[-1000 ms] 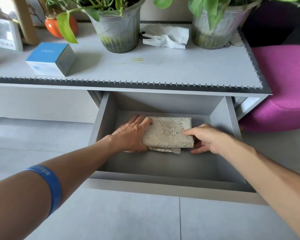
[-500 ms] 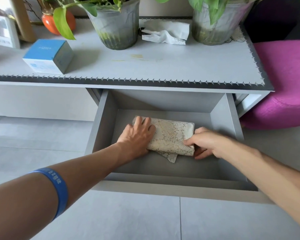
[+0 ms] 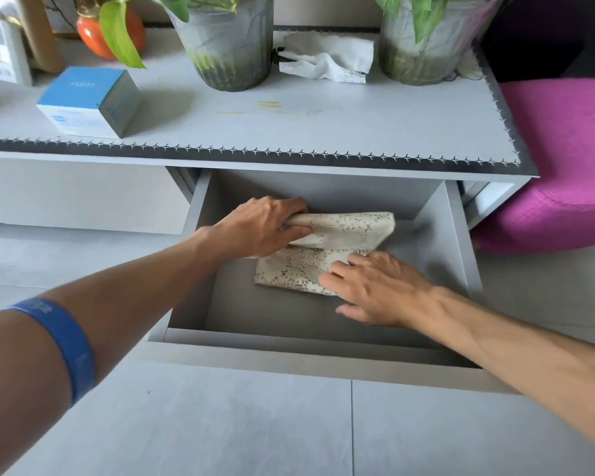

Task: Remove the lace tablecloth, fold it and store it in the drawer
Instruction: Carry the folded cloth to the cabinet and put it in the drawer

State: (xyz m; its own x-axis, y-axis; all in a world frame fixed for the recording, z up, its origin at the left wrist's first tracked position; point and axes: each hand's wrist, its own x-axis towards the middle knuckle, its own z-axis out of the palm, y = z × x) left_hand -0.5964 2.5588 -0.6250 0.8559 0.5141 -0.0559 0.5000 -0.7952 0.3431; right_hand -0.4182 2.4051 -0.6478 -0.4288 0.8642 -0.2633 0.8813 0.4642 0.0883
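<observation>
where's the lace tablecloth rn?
Head view: the folded lace tablecloth lies inside the open drawer, toward its back. The left hand grips its upper fold and the right hand presses its near edge.

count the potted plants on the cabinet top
2: one grey pot left of the crumpled tissue, another grey pot right of it. More may sit beyond the frame.

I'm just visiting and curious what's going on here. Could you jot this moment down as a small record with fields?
place: open grey drawer under a table top
cloth: folded lace tablecloth inside the drawer, top fold raised
left hand: grips the raised fold
right hand: lies flat on the lower layer
on the table: blue box, two plant pots, white tissue
drawer state: not yet shut
</observation>
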